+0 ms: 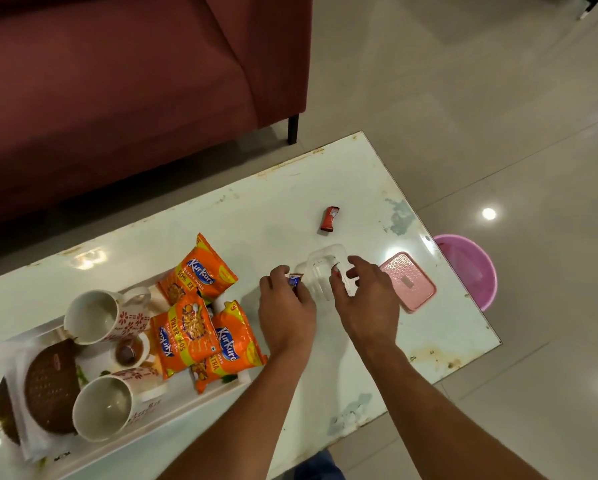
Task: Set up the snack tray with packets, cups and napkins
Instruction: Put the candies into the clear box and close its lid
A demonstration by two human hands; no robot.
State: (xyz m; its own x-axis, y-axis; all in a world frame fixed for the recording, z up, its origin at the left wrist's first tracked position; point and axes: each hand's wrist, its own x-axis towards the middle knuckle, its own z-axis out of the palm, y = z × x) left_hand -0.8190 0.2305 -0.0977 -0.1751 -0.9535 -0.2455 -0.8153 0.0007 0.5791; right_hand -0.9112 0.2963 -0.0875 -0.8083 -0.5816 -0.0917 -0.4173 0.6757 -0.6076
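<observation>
A white tray [173,408] at the lower left carries two white mugs with red flowers [93,318] [107,407], a small brown-filled cup [129,353], brown round coasters [50,386] on white napkins [31,441], and three orange snack packets [200,271] [183,336] [233,336]. My left hand [285,306] pinches a small blue-wrapped candy [294,280]. My right hand [363,299] holds a small red-and-white wrapper [339,277] over a clear plastic box [320,271]. Both hands flank the box.
The box's pink lid [410,282] lies right of my right hand. A red candy wrapper [329,219] lies farther back on the white table [221,216]. A maroon sofa [117,81] stands behind; a pink bucket [470,268] sits on the floor past the table's right edge.
</observation>
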